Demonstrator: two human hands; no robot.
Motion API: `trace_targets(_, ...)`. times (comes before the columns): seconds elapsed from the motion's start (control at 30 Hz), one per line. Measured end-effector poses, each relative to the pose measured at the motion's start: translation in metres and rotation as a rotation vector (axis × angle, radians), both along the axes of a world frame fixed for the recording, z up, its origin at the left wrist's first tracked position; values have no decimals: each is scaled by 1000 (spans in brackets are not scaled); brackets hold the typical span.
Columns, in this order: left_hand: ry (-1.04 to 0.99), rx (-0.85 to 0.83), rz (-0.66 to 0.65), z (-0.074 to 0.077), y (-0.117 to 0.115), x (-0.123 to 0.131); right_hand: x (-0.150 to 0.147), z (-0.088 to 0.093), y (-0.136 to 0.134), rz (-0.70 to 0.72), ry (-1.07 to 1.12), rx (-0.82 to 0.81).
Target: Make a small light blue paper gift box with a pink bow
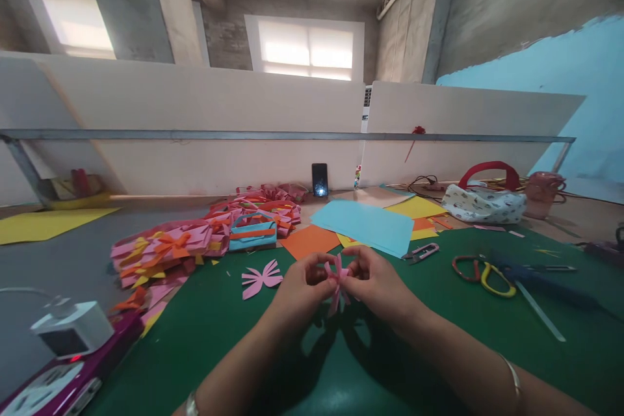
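Over the green mat (205, 351), my left hand (305, 283) and my right hand (373, 279) meet at a small pink paper piece (337, 281) with narrow cut strips. The fingers of both hands are pinched on it, one hand at each side. A flat pink paper cutout (262, 279) with pointed strips lies on the mat to the left of my left hand. Just beyond my hands are an orange sheet (311, 242) and a light blue sheet (368, 226).
Pink, orange and yellow paper pieces (180, 247) are heaped at the left, beside a blue paper item (252, 234). Scissors (497, 279), a snipper (424, 252) and a dark blurred tool (550, 283) lie at right. A purple power strip (107, 357) stands front left.
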State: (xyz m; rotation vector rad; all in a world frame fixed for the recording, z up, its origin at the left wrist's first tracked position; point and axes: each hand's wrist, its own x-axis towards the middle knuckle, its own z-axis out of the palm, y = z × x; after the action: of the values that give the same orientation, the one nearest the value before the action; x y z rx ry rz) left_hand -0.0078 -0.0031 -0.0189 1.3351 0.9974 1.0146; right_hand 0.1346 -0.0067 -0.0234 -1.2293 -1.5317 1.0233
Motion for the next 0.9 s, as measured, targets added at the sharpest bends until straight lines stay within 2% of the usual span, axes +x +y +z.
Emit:
trace_targets(0.13, -2, -65, 34, 0, 1, -1, 2, -1, 1, -6, 13, -21)
trace_targets(0.27, -65, -89, 21, -9, 5, -1, 1, -4, 2, 25, 88, -59)
trace_targets(0.43, -142, -131, 68, -20, 13, -3, 3, -3, 3, 67, 190, -145)
trace_targets(0.63, -77, -161, -41, -16, 10, -5, 9, 6, 2, 17, 216, -112)
trace_targets(0.77, -16, -129, -118, -14, 8, -6, 10, 2, 6, 69, 214, -93)
trace_targets(0.9, 26, -104, -131, -12, 7, -9, 10, -3, 11, 111, 198, -127)
